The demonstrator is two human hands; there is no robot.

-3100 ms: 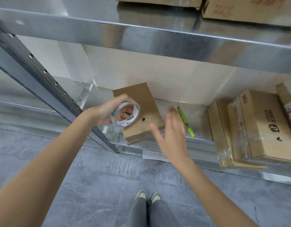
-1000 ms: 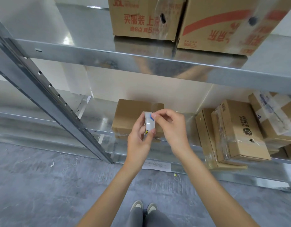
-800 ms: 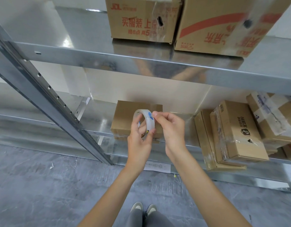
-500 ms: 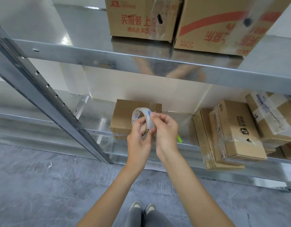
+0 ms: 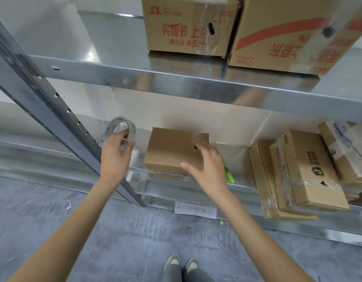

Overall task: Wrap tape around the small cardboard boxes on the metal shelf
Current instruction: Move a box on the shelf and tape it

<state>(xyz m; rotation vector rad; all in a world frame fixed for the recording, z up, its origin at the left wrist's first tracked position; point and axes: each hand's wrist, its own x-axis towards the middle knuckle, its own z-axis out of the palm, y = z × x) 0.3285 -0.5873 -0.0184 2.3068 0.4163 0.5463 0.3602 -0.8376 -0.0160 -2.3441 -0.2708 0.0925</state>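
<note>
A small brown cardboard box with a hole in its top lies on the lower metal shelf. My left hand grips a roll of clear tape, blurred, held to the left of the box beside the shelf upright. A faint clear strip seems to stretch from the roll toward the box. My right hand reaches over the box's front right corner with fingers spread, touching or just above the top; which one I cannot tell.
A green utility knife lies right of the box, partly behind my right hand. Several taped boxes are stacked at the right. Two large printed cartons stand on the upper shelf. A slanted metal upright crosses left. Grey floor lies below.
My hands have parted: the left carried the tape roll out to the left, and the right let go of the tape and moved down onto the box's right side.
</note>
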